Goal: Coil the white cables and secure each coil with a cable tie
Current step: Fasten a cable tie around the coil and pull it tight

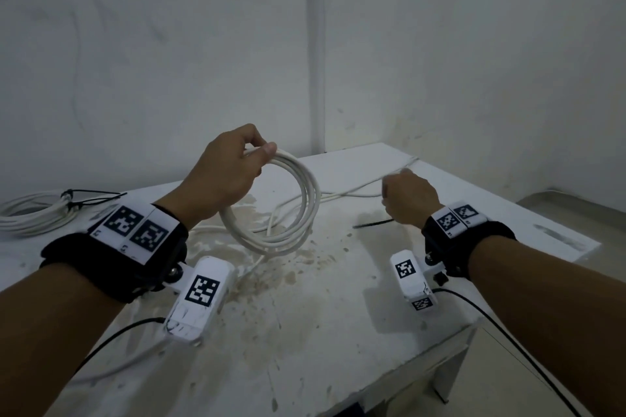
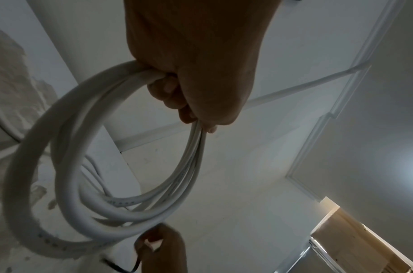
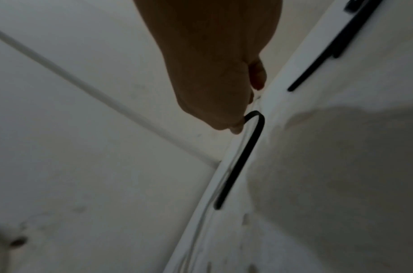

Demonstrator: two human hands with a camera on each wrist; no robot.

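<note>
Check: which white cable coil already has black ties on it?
The finished coil lying at the table's far left, with black ties. The coil in the left hand has none.

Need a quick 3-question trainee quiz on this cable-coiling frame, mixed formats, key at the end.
1. True or false: the left hand holds the coil lifted off the table.
2. The right hand holds a black tie and what else? A) scissors B) the loose cable C) nothing
3. Fill in: a finished coil, already tied, lies at the table's far ____ side.

Key: 1 true. 2 B: the head view shows it gripping the cable stretch that runs toward the corner, and the right wrist view shows the tie curling out of the fist. 3 left.
</note>
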